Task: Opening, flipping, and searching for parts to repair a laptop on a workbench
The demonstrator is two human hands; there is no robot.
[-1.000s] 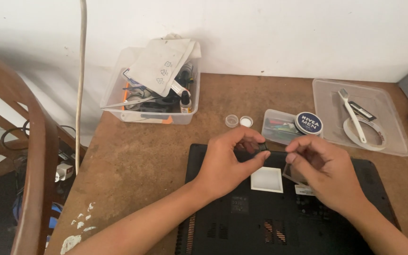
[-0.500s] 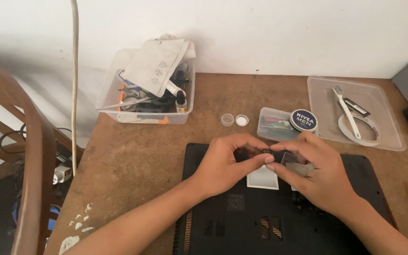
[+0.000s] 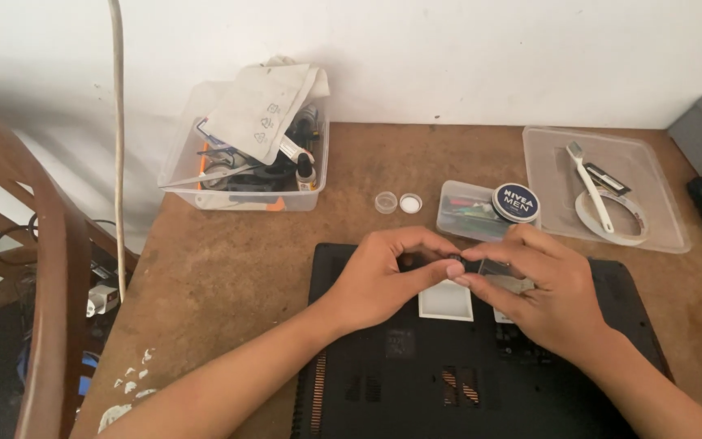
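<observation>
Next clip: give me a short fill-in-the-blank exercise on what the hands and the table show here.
1. Both hands pinch a small black part above an upturned black ____.
2. The white brush lies in the shallow clear tray on the table's ____ side.
3. The left hand and right hand meet with their ____ touching.

Missing words: laptop; right; fingertips

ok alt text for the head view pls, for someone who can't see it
Two hands, left hand and right hand, meet over an upturned black laptop, pinching a small dark part between their fingers. On the brown table behind sit a clear tub of tools, a round blue tin and a clear tray.
</observation>
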